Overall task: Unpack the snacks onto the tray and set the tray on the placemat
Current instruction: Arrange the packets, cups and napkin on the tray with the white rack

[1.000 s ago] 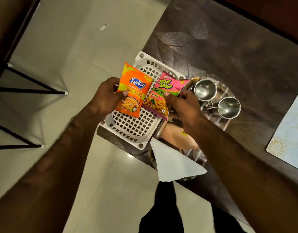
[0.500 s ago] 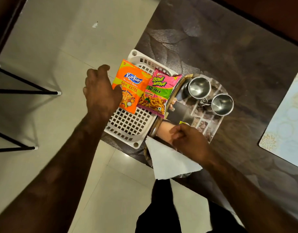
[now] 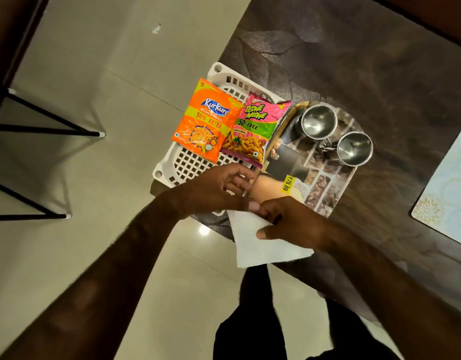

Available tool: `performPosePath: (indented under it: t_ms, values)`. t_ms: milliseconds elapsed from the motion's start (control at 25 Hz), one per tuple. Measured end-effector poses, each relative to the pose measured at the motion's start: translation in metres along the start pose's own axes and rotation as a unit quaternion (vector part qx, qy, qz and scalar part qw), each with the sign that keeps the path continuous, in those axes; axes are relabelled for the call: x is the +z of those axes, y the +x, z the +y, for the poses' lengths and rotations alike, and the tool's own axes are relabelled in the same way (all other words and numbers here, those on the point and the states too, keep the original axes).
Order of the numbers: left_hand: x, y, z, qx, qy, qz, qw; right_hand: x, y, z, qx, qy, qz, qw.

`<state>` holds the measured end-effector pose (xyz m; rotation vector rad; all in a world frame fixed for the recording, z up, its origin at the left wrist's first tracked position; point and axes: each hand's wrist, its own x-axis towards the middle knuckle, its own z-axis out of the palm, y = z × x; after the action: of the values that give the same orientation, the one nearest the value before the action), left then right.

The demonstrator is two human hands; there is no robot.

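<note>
Both snack packets lie side by side on the white basket [image 3: 190, 162]: the orange packet [image 3: 206, 120] on the left, the pink packet [image 3: 252, 128] touching it, its edge over the rim of the printed tray [image 3: 325, 183]. A steel cup [image 3: 319, 122] and a second cup [image 3: 354, 148] stand on that tray. The right hand [image 3: 294, 224] pinches a white napkin [image 3: 265, 248] at the table's [image 3: 354, 61] near edge. The left hand [image 3: 213, 188] reaches to the tray's near rim, fingers spread; whether it grips anything, I cannot tell. The placemat [image 3: 447, 193] lies well apart, far right.

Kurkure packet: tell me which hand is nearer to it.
Left. The left hand is just short of the Kurkure packet, over the basket; the right hand is farther back, holding the napkin.
</note>
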<state>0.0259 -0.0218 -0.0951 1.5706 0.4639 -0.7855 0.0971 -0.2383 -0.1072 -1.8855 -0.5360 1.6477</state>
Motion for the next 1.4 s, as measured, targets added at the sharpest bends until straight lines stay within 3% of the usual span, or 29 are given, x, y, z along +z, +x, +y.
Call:
performPosePath:
  t_ms: [120, 280, 440, 640, 760, 960, 1040, 1160, 1280, 1400]
  values:
    - [-0.001, -0.016, -0.013, -0.018, -0.040, 0.008, 0.999, -0.011, 0.002, -0.027, -0.019, 0.100, 0.052, 0.993]
    - [-0.026, -0.036, -0.029, -0.055, -0.130, 0.142, 0.980, -0.010, 0.020, -0.052, 0.008, 0.185, 0.052, 0.981]
    - [-0.056, -0.043, -0.039, -0.086, -0.158, 0.302, 0.936, -0.006, 0.028, -0.046, 0.073, 0.209, 0.061, 0.973]
    - [-0.054, -0.023, -0.035, -0.148, 0.019, 0.389, 0.909, 0.003, 0.033, -0.037, 0.087, 0.250, 0.139, 0.954]
    - [-0.045, -0.015, -0.037, -0.207, 0.149, 0.396, 0.882, 0.002, 0.033, -0.032, 0.101, 0.270, 0.150, 0.946]
    - [-0.034, -0.013, -0.033, -0.270, 0.247, 0.416, 0.832, -0.006, 0.022, -0.023, 0.100, 0.288, 0.154, 0.940]
    - [-0.027, -0.012, -0.022, -0.201, 0.266, 0.445, 0.831, -0.014, 0.012, -0.015, 0.093, 0.268, 0.169, 0.944]
    - [-0.006, 0.001, 0.013, -0.030, 0.232, 0.379, 0.895, -0.029, -0.012, 0.000, 0.077, 0.272, 0.234, 0.930]
    - [0.026, 0.034, 0.057, 0.101, 0.210, 0.303, 0.924, -0.046, -0.035, 0.024, 0.071, 0.234, 0.372, 0.895]
    - [0.051, 0.076, 0.092, 0.144, 0.277, 0.255, 0.915, -0.069, -0.053, 0.043, 0.062, 0.145, 0.508, 0.847]
